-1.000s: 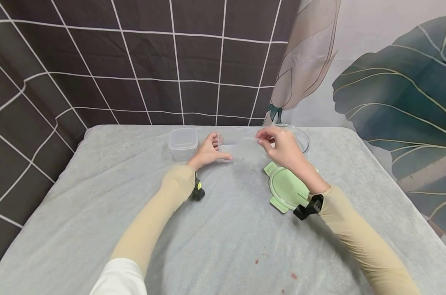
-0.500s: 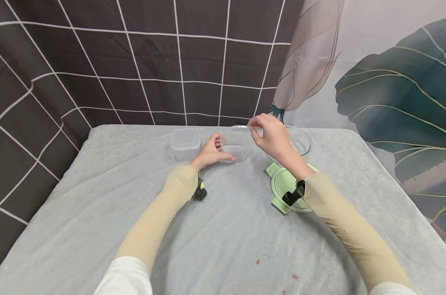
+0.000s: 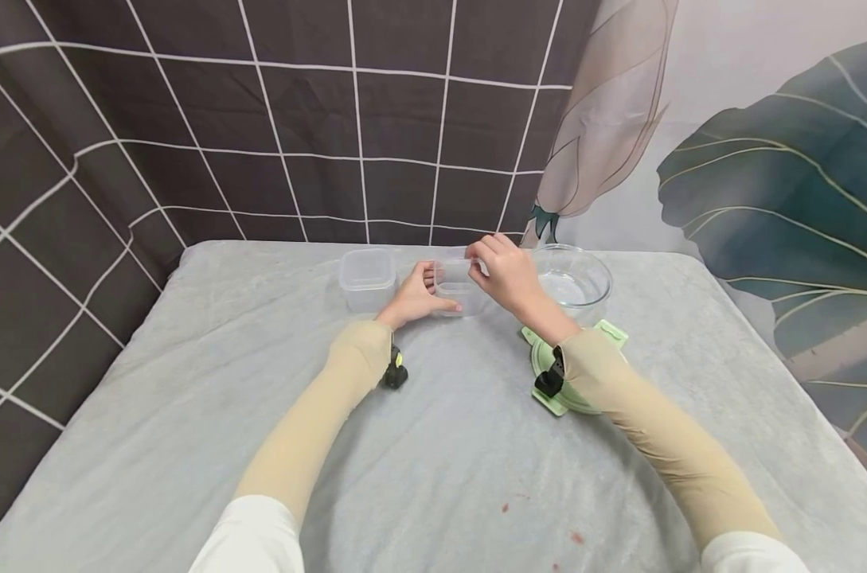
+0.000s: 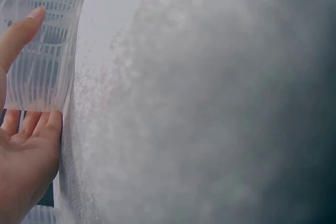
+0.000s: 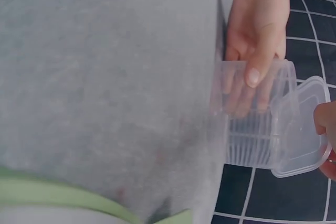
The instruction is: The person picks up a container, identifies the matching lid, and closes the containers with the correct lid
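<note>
A clear plastic food container (image 3: 469, 305) stands at the back of the table, ribbed on its sides in the wrist views. My left hand (image 3: 412, 298) holds it from the left, thumb along the near side and fingers at its left wall. Over the container's opening, my right hand (image 3: 508, 274) pinches the edge of a clear rounded lid (image 5: 302, 129). In the right wrist view the lid slants against the container's rim; whether any edge is seated cannot be told. The right hand's fingertips are partly cut off there.
A similar lidded container (image 3: 368, 278) stands just left of my left hand. To the right sit a round glass bowl (image 3: 592, 280) and, nearer, a green lid with side clips (image 3: 550, 402), partly under my right forearm. Dark gridded fabric (image 3: 297, 103) hangs behind the table.
My right hand has moved left and brought the lid from the container's right side to over its opening. The left hand has stayed on the container.
</note>
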Demonstrator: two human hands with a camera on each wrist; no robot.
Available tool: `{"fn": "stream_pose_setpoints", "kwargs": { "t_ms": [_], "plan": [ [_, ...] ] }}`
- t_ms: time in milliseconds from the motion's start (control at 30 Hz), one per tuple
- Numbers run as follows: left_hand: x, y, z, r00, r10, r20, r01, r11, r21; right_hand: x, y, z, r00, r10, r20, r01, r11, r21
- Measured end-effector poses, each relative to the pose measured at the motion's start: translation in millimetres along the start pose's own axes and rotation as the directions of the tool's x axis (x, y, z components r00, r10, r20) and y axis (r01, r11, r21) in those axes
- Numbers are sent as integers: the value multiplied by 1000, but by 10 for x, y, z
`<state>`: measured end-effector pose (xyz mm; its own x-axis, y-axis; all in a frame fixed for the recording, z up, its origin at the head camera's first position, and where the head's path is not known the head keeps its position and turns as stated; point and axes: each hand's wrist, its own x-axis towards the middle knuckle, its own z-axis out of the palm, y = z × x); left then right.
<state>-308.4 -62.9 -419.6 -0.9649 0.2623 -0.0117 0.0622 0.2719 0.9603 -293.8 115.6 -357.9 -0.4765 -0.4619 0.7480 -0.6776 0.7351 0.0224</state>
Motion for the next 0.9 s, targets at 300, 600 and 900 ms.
{"fn": "stream_pose_setpoints", "kwargs": {
  "t_ms": [300,600,900],
  "plan": [
    [-13,42,8,1000,-22,-1,22,999,36,-98,25,55,995,-43,90,44,999,-4],
    [-10,44,2,1000,-14,-7,14,999,36,-103,-13,-25,972,-67,225,67,998,9],
    [6,4,7,1000,-12,-2,12,999,43,-120,-43,-72,958,-80,276,77,997,22]
  ]
}}
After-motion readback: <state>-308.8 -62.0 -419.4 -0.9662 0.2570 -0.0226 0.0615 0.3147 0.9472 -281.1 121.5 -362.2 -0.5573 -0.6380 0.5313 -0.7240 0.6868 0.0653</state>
